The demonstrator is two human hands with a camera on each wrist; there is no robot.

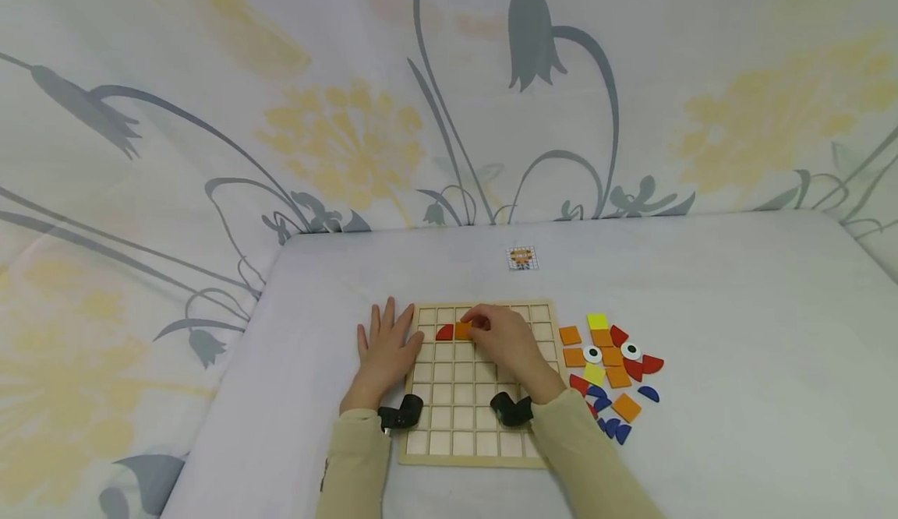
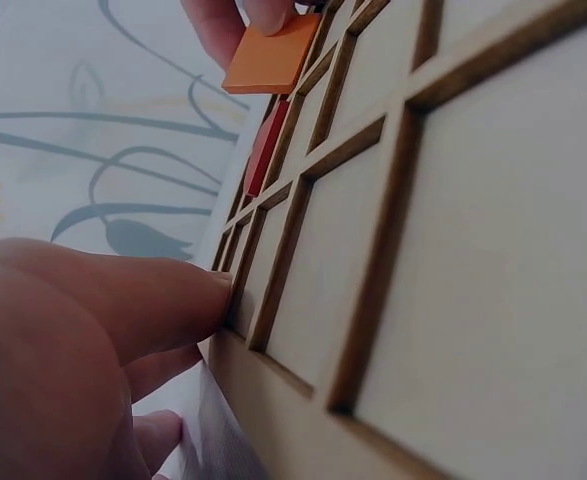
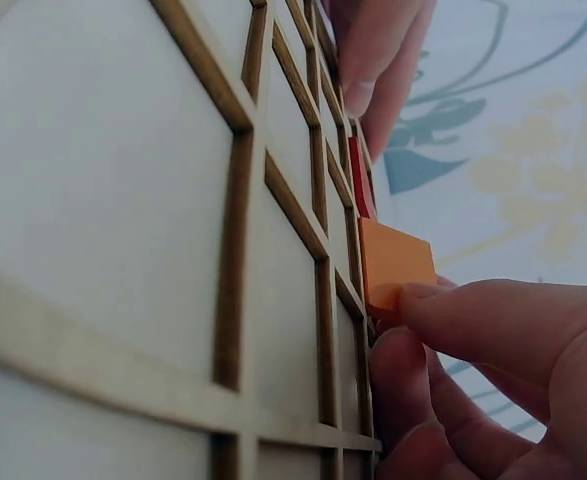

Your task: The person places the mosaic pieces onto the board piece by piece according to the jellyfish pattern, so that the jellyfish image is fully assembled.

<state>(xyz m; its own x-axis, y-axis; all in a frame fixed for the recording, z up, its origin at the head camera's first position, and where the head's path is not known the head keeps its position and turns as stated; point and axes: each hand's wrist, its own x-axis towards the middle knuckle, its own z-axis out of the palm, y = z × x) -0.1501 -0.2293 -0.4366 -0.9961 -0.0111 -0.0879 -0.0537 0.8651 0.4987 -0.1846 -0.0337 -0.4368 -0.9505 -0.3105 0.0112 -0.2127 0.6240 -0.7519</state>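
A wooden grid board (image 1: 443, 394) lies flat on the cloth. My right hand (image 1: 508, 340) pinches an orange square tile (image 3: 398, 265) between thumb and fingers, tilted over a cell in the second row. Just left of it a red quarter-round tile (image 1: 445, 333) sits in its own cell, seen edge-on as a red tile (image 2: 265, 150) in the left wrist view. At the board's upper left edge, my left hand (image 1: 386, 351) lies with fingers spread; its thumb touches the frame and the other fingers rest on the cloth.
Right of the board lie loose tiles: orange squares (image 1: 619, 377), yellow squares (image 1: 597, 322), red pieces (image 1: 652, 364), blue pieces (image 1: 648, 393) and white eye discs (image 1: 631, 350). A small pattern card (image 1: 522, 258) lies beyond the board. Floral fabric (image 1: 351, 114) rises at the back and left.
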